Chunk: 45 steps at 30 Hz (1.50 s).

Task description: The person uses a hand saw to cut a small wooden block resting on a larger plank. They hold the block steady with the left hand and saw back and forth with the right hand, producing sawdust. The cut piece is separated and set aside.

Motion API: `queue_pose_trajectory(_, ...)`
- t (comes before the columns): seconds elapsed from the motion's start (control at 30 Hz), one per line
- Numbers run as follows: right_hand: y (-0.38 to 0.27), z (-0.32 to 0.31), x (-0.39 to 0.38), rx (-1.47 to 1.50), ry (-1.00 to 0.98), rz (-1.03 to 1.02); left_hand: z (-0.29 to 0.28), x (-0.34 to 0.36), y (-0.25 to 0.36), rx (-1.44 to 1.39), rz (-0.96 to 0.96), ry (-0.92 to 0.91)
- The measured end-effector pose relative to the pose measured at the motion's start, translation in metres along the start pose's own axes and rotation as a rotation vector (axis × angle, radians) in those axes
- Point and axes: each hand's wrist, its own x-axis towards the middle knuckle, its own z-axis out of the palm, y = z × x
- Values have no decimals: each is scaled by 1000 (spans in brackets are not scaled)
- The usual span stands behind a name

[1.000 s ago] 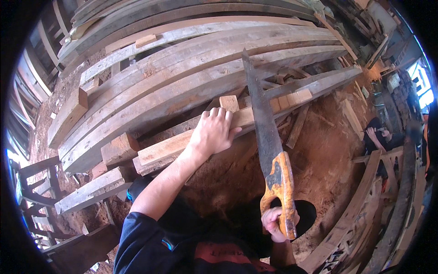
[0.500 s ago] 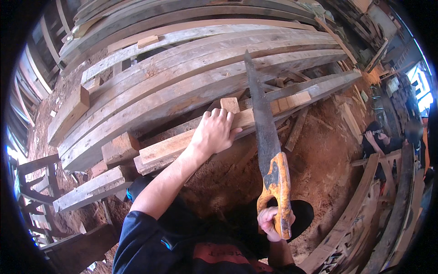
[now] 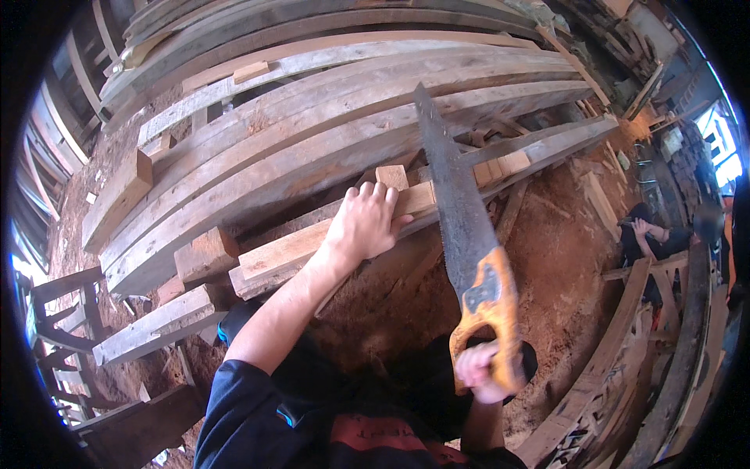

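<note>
My left hand [image 3: 363, 223] grips a pale wooden batten [image 3: 283, 250], its fingers curled over the top beside a short upright-looking wood block [image 3: 391, 176]. The batten rests on a weathered beam. My right hand [image 3: 480, 367] is closed round the yellow handle of a handsaw [image 3: 453, 203], slightly blurred. The dark blade crosses the batten at its right end, pointing away from me, and several short wood pieces [image 3: 500, 166] lie in a row just right of it on the beam.
Long timber beams [image 3: 328, 125] lie stacked ahead, with reddish sawdust-covered ground [image 3: 539, 266] beneath and to the right. Wooden frames [image 3: 74, 336] stand at the left. A person in dark clothes [image 3: 648, 234] is at the right, near more planks [image 3: 594, 375].
My right hand and the saw handle have shifted right and slightly up since half a second ago, tilting the blade. My left hand stays in place on the batten.
</note>
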Motion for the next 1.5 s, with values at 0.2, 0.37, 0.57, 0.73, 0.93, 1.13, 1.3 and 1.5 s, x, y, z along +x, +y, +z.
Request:
queue_pose_trajectory(0.2, -41, -5, 28, 8, -87, -141, 3, -1, 0, -12, -35, -26)
queue_pose_trajectory(0.37, -49, -20, 60, -195, -94, -304, 8, -2, -3, 9, -8, 17)
queue_pose_trajectory(0.57, -23, -43, 62, 11, 137, -141, 3, -1, -1, -8, -11, -31)
queue_pose_trajectory(0.73, -12, -50, 54, 167, 235, -74, 6, 0, -2, 3, -39, -28)
queue_pose_trajectory(0.93, -24, -51, 53, 8, 188, -250, -2, -5, -4, 1, -125, 55)
queue_pose_trajectory(1.13, -29, -53, 51, -23, 220, -275, -6, -11, -10, -28, -124, -1)
queue_pose_trajectory(1.3, -29, -53, 50, 10, 231, -280, -10, -8, -1, 3, -132, -31)
queue_pose_trajectory(1.5, -28, -52, 52, -8, 225, -293, -15, -10, 17, -16, -125, -6)
